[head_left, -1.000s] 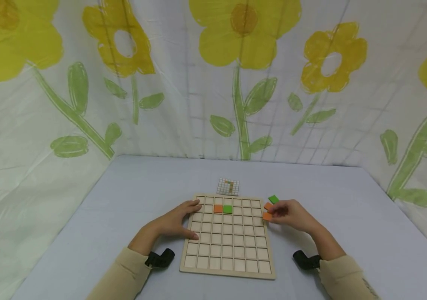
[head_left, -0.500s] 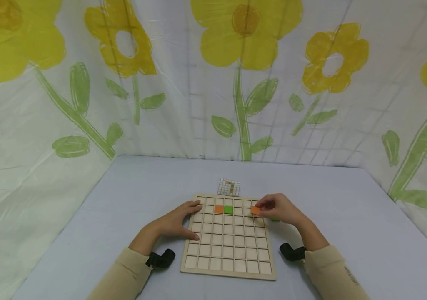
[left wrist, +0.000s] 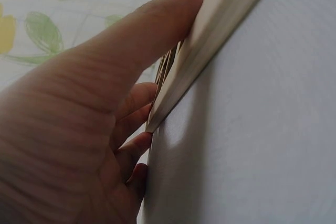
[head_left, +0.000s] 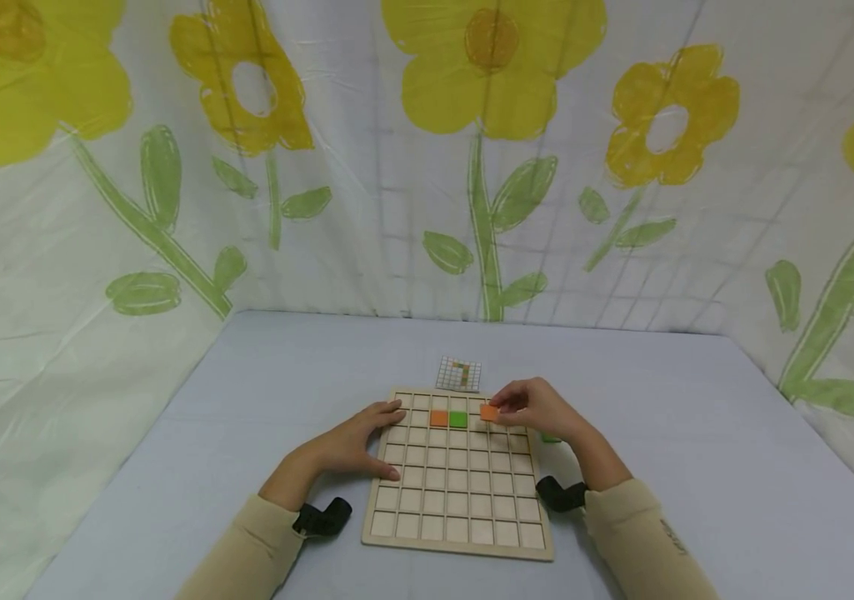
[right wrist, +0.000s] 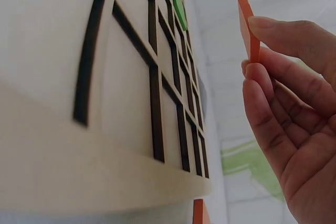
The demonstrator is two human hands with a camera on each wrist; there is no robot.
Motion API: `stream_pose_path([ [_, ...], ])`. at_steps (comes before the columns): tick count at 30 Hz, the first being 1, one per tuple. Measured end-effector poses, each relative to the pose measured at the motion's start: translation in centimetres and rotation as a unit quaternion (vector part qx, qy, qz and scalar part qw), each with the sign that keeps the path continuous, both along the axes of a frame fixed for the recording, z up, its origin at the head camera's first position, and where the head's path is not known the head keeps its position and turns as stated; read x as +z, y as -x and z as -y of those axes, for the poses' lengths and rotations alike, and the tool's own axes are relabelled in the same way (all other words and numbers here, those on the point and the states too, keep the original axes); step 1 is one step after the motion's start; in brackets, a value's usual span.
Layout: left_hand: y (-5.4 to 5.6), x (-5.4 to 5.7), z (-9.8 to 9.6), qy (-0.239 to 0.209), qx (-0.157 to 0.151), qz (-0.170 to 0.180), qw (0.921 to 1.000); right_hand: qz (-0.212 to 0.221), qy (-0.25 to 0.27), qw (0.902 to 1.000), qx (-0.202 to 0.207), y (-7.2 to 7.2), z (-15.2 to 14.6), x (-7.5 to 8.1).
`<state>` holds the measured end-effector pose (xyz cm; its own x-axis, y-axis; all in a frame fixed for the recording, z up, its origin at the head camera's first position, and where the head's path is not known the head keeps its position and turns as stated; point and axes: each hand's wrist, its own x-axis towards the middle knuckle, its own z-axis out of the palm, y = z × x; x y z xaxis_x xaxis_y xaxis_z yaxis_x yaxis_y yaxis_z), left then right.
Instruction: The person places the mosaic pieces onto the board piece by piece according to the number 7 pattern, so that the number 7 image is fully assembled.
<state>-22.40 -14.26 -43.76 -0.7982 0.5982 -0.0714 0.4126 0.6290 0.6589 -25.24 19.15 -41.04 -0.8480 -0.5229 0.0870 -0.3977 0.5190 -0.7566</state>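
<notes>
My right hand pinches an orange square tile between thumb and fingertips, over the upper right part of a wooden grid board. In the right wrist view the pinched tile stands tilted, apart from the board. An orange tile and a green tile lie side by side in the board's second row from the far edge. My left hand rests on the board's left edge, its thumb and fingers spread; in the left wrist view the thumb lies on the rim.
A small card with a coloured grid pattern lies just beyond the board's far edge. Partly behind my right wrist, a green tile lies beside the board. The right wrist view shows another orange tile near the board's edge.
My right hand has moved left from the board's right side to over its upper right squares, carrying the orange tile. My left hand stays in place.
</notes>
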Motion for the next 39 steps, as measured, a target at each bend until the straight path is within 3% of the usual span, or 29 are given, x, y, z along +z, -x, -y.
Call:
stream_pose_path([
  [18, 0.1, 0.0, 0.1, 0.006, -0.003, -0.001, 1.0, 0.01, 0.027, 0.9995, 0.011, 0.7, 1.9, 0.3],
  [39, 0.0, 0.1, 0.0, -0.004, 0.005, 0.011, 0.9999, 0.043, 0.029, 0.9987, -0.004, 0.8, 1.6, -1.8],
])
